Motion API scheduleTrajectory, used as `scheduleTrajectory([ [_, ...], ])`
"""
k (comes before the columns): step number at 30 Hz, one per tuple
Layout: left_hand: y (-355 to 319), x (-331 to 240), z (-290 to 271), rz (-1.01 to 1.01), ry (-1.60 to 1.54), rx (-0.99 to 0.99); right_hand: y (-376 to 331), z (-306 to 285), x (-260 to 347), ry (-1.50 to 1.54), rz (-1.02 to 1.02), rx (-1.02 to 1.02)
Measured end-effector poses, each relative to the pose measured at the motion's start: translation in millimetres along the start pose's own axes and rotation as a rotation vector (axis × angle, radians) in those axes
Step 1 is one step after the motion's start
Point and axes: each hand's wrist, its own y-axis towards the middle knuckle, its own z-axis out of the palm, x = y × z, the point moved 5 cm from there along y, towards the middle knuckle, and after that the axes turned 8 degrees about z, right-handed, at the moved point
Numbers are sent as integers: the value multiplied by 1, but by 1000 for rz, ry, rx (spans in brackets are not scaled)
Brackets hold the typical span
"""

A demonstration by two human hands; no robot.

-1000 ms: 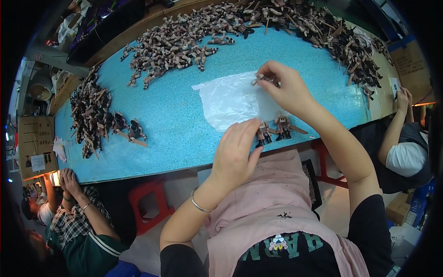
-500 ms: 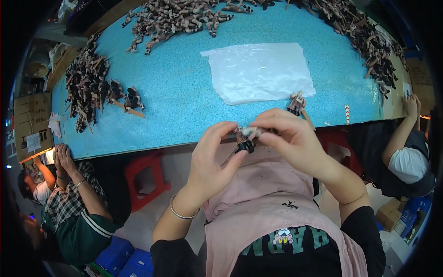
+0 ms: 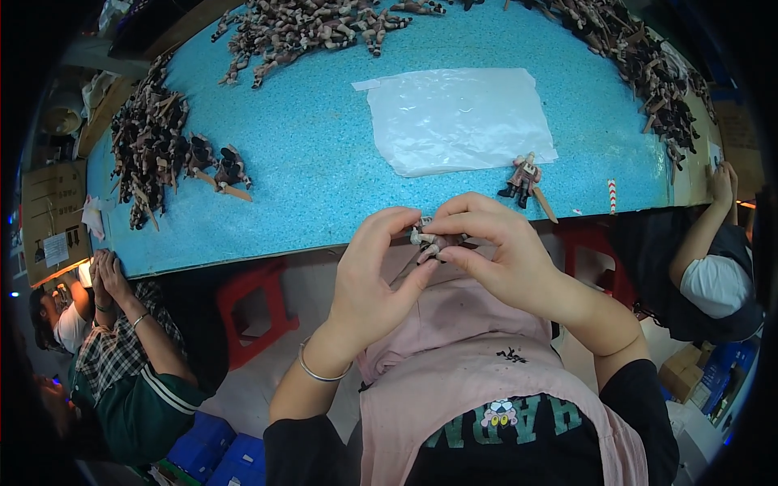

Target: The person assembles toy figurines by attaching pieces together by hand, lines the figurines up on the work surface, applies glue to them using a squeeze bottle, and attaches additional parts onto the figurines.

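Just past the table's near edge, a small toy figure [image 3: 438, 240] in brown, pale and black is pinched between my two hands. My left hand [image 3: 369, 271] is closed on its left side with thumb and fingertips. On the other side my right hand [image 3: 498, 255] grips it with thumb and forefinger. Fingers cover part of the figure, so I cannot tell whether it is one piece or several. A second toy figure [image 3: 525, 174] lies on the table beyond my right hand, with a flat brown strip [image 3: 545, 206] beside it.
A translucent plastic sheet [image 3: 458, 121] lies on the blue tabletop [image 3: 300, 178]. Figure parts form piles at the left [image 3: 150, 134], the back [image 3: 312, 32] and the right [image 3: 648, 77]. A co-worker's hands [image 3: 111, 275] rest at the left edge; another co-worker's hand [image 3: 724, 185] is at right.
The toy figure in my hands has been turned, its dark part now less visible. My right hand has shifted slightly left, closer to my left hand, uncovering more of the figure on the table.
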Motion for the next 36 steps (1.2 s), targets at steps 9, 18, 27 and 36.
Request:
scheduleTrajectory([
  [9,-3,-4,3,28,52,-23,-1,-2,2,-8,59,20],
  [18,0,6,-5,9,-79,26,3,-3,-7,86,127,23],
  [27,3,17,-3,-3,-102,5,6,-1,-9,90,190,42],
  [36,-13,17,4,-154,-466,-298,-9,-10,-5,120,-30,-364],
])
